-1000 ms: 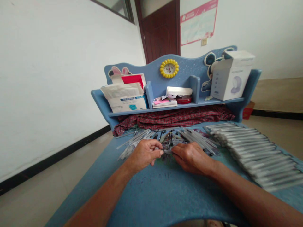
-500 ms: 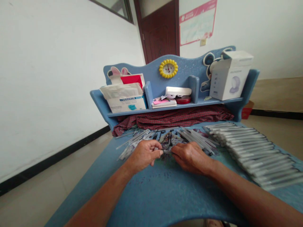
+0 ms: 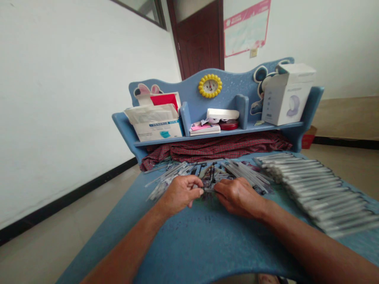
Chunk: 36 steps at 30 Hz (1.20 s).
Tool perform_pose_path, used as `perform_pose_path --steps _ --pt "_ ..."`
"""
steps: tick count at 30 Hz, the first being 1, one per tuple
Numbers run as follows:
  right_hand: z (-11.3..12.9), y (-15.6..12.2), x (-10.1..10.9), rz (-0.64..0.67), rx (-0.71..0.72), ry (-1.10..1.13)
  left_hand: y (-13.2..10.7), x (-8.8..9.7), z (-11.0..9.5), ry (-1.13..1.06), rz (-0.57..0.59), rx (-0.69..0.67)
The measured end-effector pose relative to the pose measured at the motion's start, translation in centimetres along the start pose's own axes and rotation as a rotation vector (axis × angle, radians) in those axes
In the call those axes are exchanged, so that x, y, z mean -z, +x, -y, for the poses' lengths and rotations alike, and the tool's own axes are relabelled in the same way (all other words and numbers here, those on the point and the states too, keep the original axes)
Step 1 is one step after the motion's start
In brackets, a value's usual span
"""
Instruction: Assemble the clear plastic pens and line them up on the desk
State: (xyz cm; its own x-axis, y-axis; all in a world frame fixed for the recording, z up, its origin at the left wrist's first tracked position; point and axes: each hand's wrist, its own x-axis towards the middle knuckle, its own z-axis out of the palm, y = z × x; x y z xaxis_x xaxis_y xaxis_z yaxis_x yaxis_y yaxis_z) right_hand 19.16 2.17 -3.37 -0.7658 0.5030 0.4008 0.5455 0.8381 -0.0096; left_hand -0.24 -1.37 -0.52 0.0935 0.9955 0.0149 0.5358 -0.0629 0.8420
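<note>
1. Pinching a thin dark piece (image 3: 209, 190) between both sets of fingertips, I hold my left hand (image 3: 180, 194) and my right hand (image 3: 238, 197) close together, low over the blue desk (image 3: 189, 240).
2. My left fingers are curled in tight, thumb pressed towards forefinger, closed on the left end of the piece.
3. My right fingers are drawn in narrow too, closed on its right end. The piece is too small for me to tell just what it is.
4. It sits in the gap between my two hands, just above the desk top, at the near edge of a loose heap of thin sticks (image 3: 168, 178) that spreads out behind my knuckles.
5. Off to my right, well apart from the hands, a neat row of sticks (image 3: 319, 193) lies side by side along the desk.
6. Behind the heap, a red checked cloth (image 3: 219, 148) is bunched under the shelf (image 3: 225, 132). The shelf carries a white box (image 3: 286, 96), and a yellow clock (image 3: 210, 85) sits on the back panel above it.
</note>
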Motion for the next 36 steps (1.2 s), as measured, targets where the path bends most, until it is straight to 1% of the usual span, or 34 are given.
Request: perform_pose_path --steps 5,10,18,23,27,33,36 --pt "0.03 0.00 0.14 0.013 -0.013 0.003 0.10 0.02 0.32 -0.032 -0.010 -0.018" --pt "0.10 0.04 0.18 0.013 -0.018 0.003 0.10 -0.02 0.18 -0.030 -0.027 -0.001" --pt "0.00 0.03 0.06 -0.011 -0.011 -0.004 0.06 0.12 -0.10 -0.004 0.008 0.001" --pt "-0.05 -0.04 -0.12 -0.023 -0.005 -0.003 0.07 0.05 -0.02 -0.035 -0.012 -0.005" --pt "-0.10 -0.04 -0.25 -0.027 -0.006 -0.012 0.10 0.07 0.07 -0.087 -0.002 -0.009" --pt "0.00 -0.01 -0.21 -0.028 -0.008 -0.010 0.05 0.01 -0.03 -0.054 -0.007 0.018" --pt "0.00 -0.02 -0.15 -0.025 0.001 -0.007 0.04 0.00 0.01 -0.065 0.001 0.008"
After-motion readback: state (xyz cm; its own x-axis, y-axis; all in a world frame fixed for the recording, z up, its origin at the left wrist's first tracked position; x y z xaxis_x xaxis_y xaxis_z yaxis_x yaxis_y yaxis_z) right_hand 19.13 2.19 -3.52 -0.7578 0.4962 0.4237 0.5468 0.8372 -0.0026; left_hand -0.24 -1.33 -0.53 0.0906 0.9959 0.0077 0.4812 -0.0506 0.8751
